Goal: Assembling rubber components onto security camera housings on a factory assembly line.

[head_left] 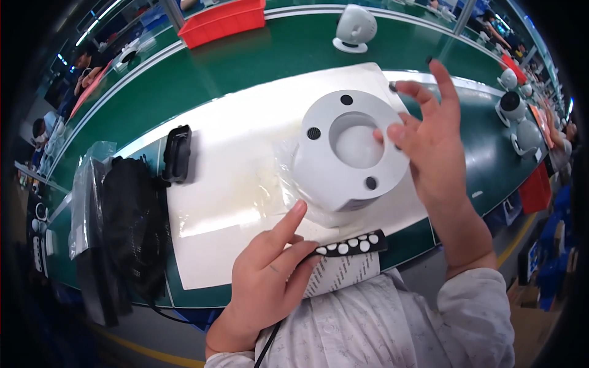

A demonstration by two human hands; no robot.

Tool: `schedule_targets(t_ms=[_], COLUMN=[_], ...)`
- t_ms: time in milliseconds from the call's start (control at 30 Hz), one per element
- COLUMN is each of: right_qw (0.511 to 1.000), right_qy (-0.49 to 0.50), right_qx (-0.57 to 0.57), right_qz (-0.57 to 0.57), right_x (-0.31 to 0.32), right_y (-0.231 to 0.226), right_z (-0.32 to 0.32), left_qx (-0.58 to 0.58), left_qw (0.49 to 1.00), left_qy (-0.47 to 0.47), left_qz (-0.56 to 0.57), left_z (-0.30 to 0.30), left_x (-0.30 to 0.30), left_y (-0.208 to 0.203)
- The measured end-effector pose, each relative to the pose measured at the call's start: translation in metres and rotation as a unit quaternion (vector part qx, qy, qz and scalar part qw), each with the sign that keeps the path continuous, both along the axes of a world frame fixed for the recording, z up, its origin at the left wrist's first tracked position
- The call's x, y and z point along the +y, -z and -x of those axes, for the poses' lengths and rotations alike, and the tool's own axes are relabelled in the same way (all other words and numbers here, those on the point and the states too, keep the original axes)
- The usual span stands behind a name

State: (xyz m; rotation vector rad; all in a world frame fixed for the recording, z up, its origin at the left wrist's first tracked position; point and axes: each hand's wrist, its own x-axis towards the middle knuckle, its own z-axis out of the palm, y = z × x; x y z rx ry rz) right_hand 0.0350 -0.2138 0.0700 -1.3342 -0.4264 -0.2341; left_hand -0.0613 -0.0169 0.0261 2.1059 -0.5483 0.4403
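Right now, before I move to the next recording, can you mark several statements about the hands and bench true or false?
1. The left hand holds a black strip bearing white round spots. True.
2. A red bin stands farther from the person than the white housing. True.
3. The right hand is inside that bin. False: it is at the white housing.
4. Black round pads sit on the housing's ring-shaped face. True.
5. The black mesh bundle lies right of the housing. False: it lies to the left.
6. Both sleeves are dark. False: the visible right sleeve is pale.
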Motion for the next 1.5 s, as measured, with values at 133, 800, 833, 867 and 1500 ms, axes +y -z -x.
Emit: schedule_targets(t_ms=[133,800,833,867,1500], right_qw=[0.993,0.757,0.714,0.673,0.500], right_qy=[-0.047,0.213,0.221,0.239,0.153], right_qx=[-0.054,-0.401,-0.413,-0.425,-0.301], right_qz=[0.091,0.471,0.520,0.556,0.797], right_x=[0.005,0.059,0.057,0.055,0.112], right_y=[-0.029,0.021,0.032,0.039,0.092], right_z=[-0.043,-0.232,-0.251,-0.269,-0.293], left_qx=[0.038,0.267,0.271,0.269,0.299], left_qw=[0.999,0.960,0.959,0.960,0.952], left_qy=[0.013,0.079,0.080,0.075,0.056], left_qz=[0.008,-0.005,-0.019,-0.020,-0.042], left_z=[0.003,-0.031,-0.031,-0.031,-0.034], left_x=[0.017,0.048,0.048,0.049,0.050], left_y=[-0.005,0.011,0.012,0.011,0.012])
